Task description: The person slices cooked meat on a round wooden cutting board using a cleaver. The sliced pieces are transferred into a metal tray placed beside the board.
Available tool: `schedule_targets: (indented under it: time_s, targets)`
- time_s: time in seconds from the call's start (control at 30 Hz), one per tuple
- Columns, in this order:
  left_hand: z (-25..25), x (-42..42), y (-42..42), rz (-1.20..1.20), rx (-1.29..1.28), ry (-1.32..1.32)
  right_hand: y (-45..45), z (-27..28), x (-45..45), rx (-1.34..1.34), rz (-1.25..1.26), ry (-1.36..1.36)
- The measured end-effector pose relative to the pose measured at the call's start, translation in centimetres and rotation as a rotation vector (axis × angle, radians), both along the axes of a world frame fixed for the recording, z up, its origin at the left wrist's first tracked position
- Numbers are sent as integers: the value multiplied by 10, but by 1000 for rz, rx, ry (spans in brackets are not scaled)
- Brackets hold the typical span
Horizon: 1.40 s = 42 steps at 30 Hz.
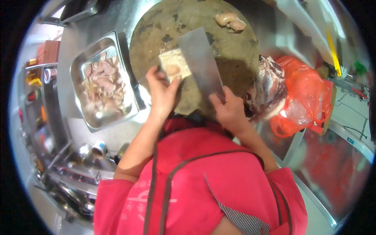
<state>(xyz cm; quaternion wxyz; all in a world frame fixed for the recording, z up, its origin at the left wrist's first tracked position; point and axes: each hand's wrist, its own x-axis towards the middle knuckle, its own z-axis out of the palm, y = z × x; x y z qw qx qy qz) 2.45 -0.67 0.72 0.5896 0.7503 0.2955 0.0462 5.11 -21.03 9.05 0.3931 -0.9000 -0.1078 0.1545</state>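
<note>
My right hand [229,110] grips the handle end of a broad cleaver [201,57], its wide blade slanting up over a round wooden chopping block [152,32]. Against the blade's left side lies a pale, flat, squarish piece of food [179,60]. My left hand [163,91] has its thumb and fingers at the lower left edge of that piece, holding it. What the piece is, I cannot tell. Two small lumps of meat [230,22] rest near the block's far right edge. Left of the block, a steel tray [75,76] holds sliced meat [104,76].
Right of the block lie a large raw cut of meat [268,85] and a red plastic bag [305,94] beside a cardboard box [329,108]. The steel counter [69,47] runs left, with a cup [99,148] below the tray and shelves of containers farther left.
</note>
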Motion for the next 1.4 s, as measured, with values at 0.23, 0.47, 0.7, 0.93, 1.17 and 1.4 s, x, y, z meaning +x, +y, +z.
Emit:
schedule_targets:
  time_s: [0.23,0.47,0.7,0.93,1.17,1.4]
  targets:
    - [5,-1,12,-48,-153,5,22,15,-5,-105,83,-84]
    - [34,45,62,79,20,-245,22,9,5,-210,256,-264]
    - [107,123,65,-314,572,-386,31,20,16,-345,379,-209]
    - [84,154,48,-872,959,-262,42,32,45,-448,455,-3]
    - [66,157,55,-906,1007,-214,52,13,50,-468,456,114]
    - [74,154,35,-976,1086,-228,43,-21,29,-344,352,22]
